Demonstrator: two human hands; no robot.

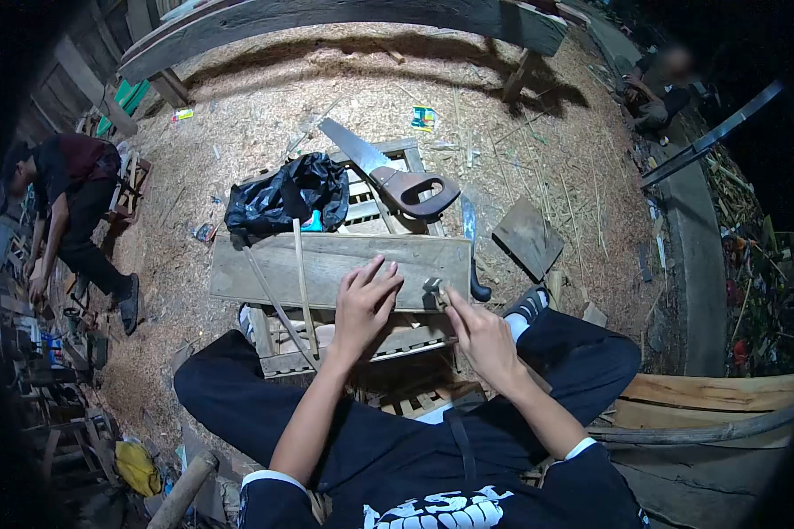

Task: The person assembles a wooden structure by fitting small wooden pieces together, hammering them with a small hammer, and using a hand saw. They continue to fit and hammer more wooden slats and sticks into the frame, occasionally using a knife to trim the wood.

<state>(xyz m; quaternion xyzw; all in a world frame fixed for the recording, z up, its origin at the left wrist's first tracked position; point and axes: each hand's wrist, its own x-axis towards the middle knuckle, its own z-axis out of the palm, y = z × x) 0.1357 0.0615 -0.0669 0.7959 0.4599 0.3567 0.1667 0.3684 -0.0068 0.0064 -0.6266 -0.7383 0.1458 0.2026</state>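
Note:
A flat wooden board (265,271) lies across a low slatted crate (282,363) in front of me. My left hand (368,304) rests on the board, its fingers spread and nothing held. My right hand (481,335) is closed at the board's right part, round a small tool (434,289) with a dark metal end touching the wood; its handle is mostly hidden by the fingers. Left of my hands, two thin wooden sticks (302,291) lean across the board. Beyond it, a handsaw (410,188) and a black plastic bag (291,201) rest on the crate.
A dark-handled blade (478,286) lies beside the board's right end, near a square wood piece (528,236). A long beam (344,31) spans the far side. One person (79,207) bends over at left; another (657,88) sits at the far right. Planks (715,392) lie at right.

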